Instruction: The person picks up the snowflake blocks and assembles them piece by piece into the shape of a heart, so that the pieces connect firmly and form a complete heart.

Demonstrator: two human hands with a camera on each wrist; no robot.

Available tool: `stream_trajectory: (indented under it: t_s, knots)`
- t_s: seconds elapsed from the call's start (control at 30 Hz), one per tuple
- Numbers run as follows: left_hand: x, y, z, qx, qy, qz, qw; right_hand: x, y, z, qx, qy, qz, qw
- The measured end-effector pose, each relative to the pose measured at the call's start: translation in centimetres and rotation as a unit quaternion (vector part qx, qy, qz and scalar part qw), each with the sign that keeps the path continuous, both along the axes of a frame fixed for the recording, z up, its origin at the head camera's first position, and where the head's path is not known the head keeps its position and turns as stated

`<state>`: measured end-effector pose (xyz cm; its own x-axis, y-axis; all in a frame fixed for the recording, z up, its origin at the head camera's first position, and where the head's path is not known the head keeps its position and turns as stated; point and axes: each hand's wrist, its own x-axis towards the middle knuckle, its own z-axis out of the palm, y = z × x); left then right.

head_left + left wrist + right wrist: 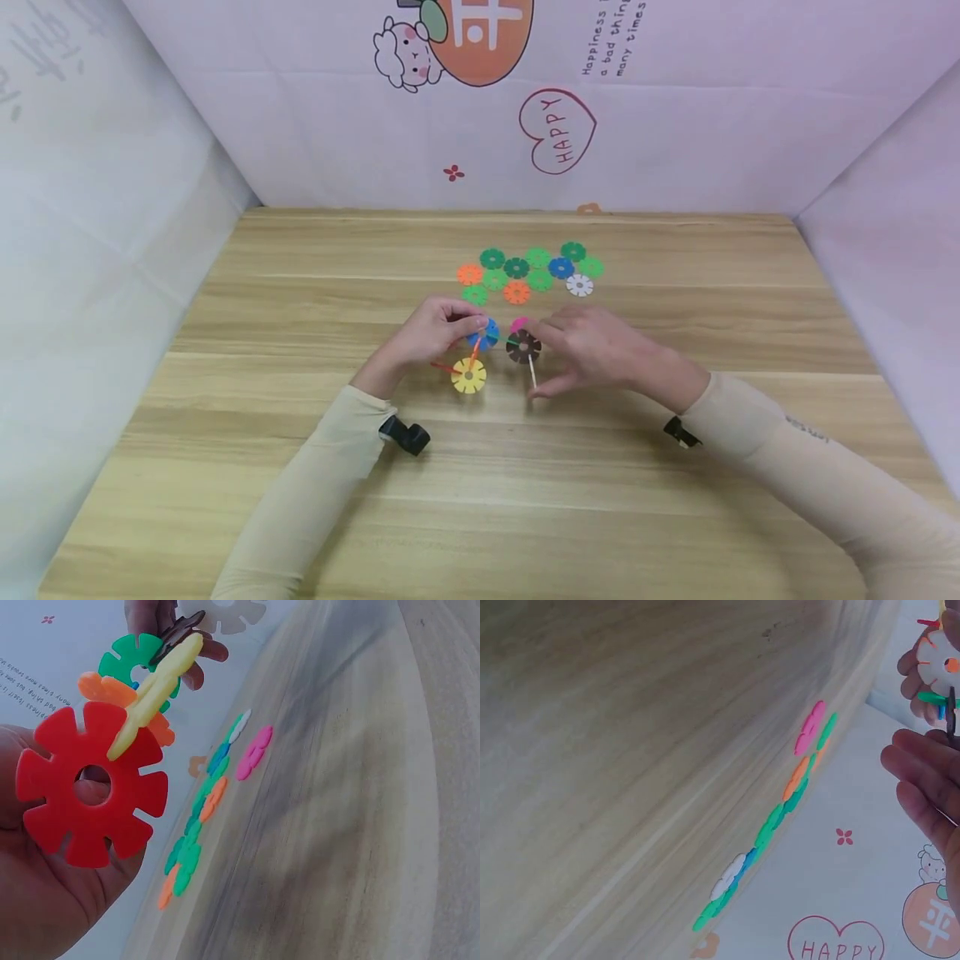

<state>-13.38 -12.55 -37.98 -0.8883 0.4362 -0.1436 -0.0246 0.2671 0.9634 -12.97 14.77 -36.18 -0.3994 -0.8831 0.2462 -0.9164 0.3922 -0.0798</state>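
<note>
A chain of slotted plastic snowflake discs is held up between both hands over the table. My left hand (pixel 442 327) pinches it at the blue disc (pixel 483 334). From there an orange disc (pixel 475 354) leads to the yellow disc (pixel 468 376) and the red disc (pixel 91 784). A green disc (pixel 129 656), beside the blue one, joins the brown disc (pixel 523 347). A white disc (pixel 936 664) is slotted into the brown one. My right hand (pixel 596 346) holds this end, thumb at the white disc's edge, fingers by the brown disc.
A loose pink disc (pixel 255 753) lies on the wooden table (pixel 480 500) behind the chain. Farther back, several flat discs, including an orange one (pixel 516 292), a white one (pixel 580 285) and a dark green one (pixel 492 258), lie close together. Printed white cloth (pixel 337 142) stands behind the table.
</note>
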Motion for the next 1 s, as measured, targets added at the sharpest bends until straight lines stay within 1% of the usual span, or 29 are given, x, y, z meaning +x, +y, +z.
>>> stream_trajectory:
  t_s: [0.2, 0.47, 0.77, 0.83, 0.9, 1.0]
  knots:
    - [-0.20, 0.05, -0.10, -0.002, 0.008, -0.010, 0.9999, -0.13, 0.02, -0.14, -0.010, 0.002, 0.014, 1.000]
    - [-0.36, -0.08, -0.29, 0.002, 0.013, -0.027, 0.9995, -0.26, -0.15, -0.10, -0.032, 0.028, 0.048, 0.998]
    - [-0.49, -0.31, -0.33, -0.001, 0.003, -0.023, 0.9997, -0.39, -0.28, -0.24, -0.040, 0.034, 0.066, 0.996]
    - [-0.51, -0.38, -0.34, -0.001, -0.001, -0.020, 0.9998, -0.38, -0.23, -0.26, -0.035, 0.029, 0.064, 0.997]
    - [-0.50, -0.45, -0.27, 0.000, -0.006, -0.015, 0.9999, -0.37, -0.11, -0.31, -0.024, 0.010, 0.053, 0.998]
    - [-0.53, -0.59, -0.13, 0.001, -0.013, -0.003, 0.9999, -0.20, 0.13, -0.24, -0.003, -0.033, 0.010, 0.999]
